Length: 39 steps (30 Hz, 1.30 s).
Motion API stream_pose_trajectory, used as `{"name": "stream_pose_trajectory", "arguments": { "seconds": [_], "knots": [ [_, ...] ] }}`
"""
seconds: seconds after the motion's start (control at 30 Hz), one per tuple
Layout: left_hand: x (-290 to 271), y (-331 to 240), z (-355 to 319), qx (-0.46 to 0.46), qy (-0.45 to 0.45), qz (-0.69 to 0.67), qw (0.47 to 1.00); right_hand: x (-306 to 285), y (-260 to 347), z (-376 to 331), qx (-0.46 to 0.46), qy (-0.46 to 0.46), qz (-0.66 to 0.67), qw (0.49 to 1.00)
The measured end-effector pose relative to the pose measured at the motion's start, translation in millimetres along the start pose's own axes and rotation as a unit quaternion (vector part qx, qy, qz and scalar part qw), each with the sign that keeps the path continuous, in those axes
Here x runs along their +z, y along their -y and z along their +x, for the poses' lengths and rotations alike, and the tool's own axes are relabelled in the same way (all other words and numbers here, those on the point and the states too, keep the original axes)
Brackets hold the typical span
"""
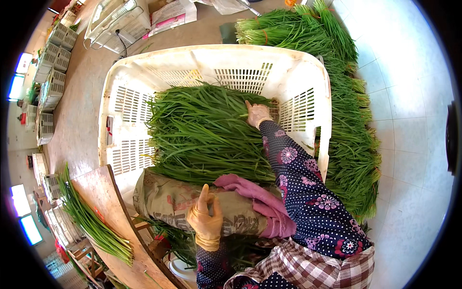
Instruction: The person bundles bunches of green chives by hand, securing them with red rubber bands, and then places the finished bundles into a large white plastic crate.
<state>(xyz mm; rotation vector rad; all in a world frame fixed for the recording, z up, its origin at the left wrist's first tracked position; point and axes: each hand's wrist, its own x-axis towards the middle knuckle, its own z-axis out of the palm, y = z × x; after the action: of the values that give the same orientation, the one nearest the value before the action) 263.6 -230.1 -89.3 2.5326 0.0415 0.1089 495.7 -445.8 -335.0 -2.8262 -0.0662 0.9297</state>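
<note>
Inside a white slatted plastic crate (192, 55) lies a thick layer of garlic chives (207, 130), long flat green leaves. My right hand (259, 114), in a thin pale glove, reaches in at the right end of the pile. Its thumb sticks out over the leaves, while the other fingers bend down around stalks, partly hidden. Nearer to me, my gloved left hand (206, 221) is raised in front of a rolled, stained sack (168, 197) at the crate's near side. One finger points up, the others are loosely bent, and nothing shows in them. A pink cloth (264, 202) drapes over the sack.
Bundled chives (344, 144) are heaped along the crate's right side, beside a pale tiled surface (399, 96). At left, a wooden board (103, 188) carries a loose bunch of chives (94, 221). Another white crate (120, 24) stands far left; stacked crates (50, 91) line the room's side.
</note>
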Motion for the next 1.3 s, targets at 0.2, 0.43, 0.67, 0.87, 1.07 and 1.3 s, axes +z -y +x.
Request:
{"name": "stream_pose_trajectory", "arguments": {
  "seconds": [0.2, 0.43, 0.67, 0.87, 1.07, 1.3],
  "knots": [
    [4.4, 5.3, -0.8, 0.017, -0.027, -0.004, 0.999, -6.5, -11.6, -5.2, -0.057, 0.007, -0.014, 0.998],
    [-0.3, -0.1, 1.2, 0.015, -0.013, -0.001, 1.000, -49.2, -0.6, -0.6, -0.098, 0.050, -0.121, 0.986],
    [1.5, 1.4, 0.3, 0.011, -0.017, -0.005, 1.000, -99.2, 20.2, 7.2, -0.150, 0.032, -0.127, 0.980],
    [-5.2, 4.3, 8.5, -0.225, 0.102, -0.275, 0.929, -134.4, 41.3, -38.0, -0.160, 0.110, -0.091, 0.977],
    [22.3, -29.0, 85.1, -0.413, 0.182, -0.613, 0.648, -122.1, 41.6, -42.9, -0.180, 0.092, -0.027, 0.979],
    [105.2, -36.0, 137.4, -0.513, 0.162, -0.669, 0.513, -115.0, 55.6, -81.8, -0.201, 0.132, 0.060, 0.969]
  ]
}}
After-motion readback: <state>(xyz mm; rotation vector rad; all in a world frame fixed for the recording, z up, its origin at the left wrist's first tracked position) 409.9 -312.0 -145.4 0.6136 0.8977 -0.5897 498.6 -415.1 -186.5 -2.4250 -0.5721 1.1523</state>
